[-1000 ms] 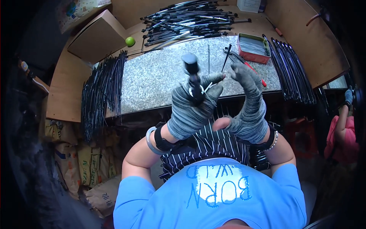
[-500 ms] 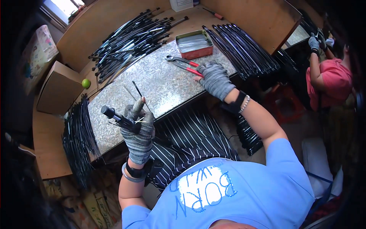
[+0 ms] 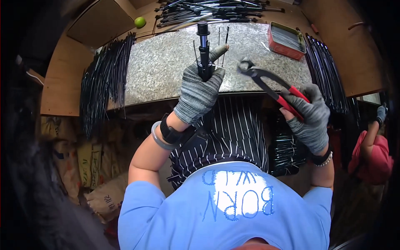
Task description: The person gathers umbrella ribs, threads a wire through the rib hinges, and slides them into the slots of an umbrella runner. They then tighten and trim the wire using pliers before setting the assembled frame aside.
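Note:
My left hand (image 3: pixel 198 89), in a grey knit glove with bare fingertips, is closed around what looks like a black umbrella frame (image 3: pixel 203 50). Its round black cap points up above a short silver tube. Thin dark ribs stand up beside it, and a short pale wire (image 3: pixel 218 66) sticks out near the fingers. My right hand (image 3: pixel 310 114), gloved alike, grips the red handles of end-cutting pincers (image 3: pixel 264 79). Their dark jaws point left toward the left hand, apart from the frame. Fingers hide the frame's lower part.
On the speckled tabletop (image 3: pixel 154 71) stands a red tin (image 3: pixel 287 41) of thin wires. Frames lie piled at the back (image 3: pixel 208 12) and on the right (image 3: pixel 329 71). Black ribs (image 3: pixel 104 79) hang over the left edge. A green ball-like fruit (image 3: pixel 140 22) and a co-worker (image 3: pixel 373 154) are in view.
My right hand has lifted the pincers off the tabletop and brought them nearer my body, jaws toward the left hand. The frame in my left hand now points upright. The whole view has turned.

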`<control>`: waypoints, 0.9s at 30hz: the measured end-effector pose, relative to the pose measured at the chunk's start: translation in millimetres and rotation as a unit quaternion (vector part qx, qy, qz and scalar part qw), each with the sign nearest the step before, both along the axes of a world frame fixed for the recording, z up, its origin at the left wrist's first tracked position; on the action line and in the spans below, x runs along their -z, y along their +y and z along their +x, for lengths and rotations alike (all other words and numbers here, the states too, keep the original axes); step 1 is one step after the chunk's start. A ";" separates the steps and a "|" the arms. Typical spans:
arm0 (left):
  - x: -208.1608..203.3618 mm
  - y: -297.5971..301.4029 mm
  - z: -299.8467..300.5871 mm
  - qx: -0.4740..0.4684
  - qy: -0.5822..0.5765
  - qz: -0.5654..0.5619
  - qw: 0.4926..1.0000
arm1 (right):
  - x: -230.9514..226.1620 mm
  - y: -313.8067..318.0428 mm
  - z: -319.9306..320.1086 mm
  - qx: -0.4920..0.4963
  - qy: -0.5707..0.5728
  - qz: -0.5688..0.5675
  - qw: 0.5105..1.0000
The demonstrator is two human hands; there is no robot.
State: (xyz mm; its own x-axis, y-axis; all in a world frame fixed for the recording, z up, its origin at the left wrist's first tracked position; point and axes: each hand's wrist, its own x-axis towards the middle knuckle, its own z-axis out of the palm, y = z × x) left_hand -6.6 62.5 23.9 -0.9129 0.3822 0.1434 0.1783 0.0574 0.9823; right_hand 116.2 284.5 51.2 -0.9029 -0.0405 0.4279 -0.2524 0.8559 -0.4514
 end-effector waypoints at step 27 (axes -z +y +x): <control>-2.2 -6.3 4.2 0.112 -0.022 0.022 0.993 | 25.2 -29.7 12.6 -0.038 -0.056 -0.051 0.996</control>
State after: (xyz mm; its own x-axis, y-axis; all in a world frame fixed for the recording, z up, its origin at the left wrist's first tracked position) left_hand -2.4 56.2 26.1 -0.8113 0.5707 0.1267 0.1396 -0.0213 0.9900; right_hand 128.8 254.8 26.0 -0.9412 -0.0714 0.3301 -0.2573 0.7849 -0.5637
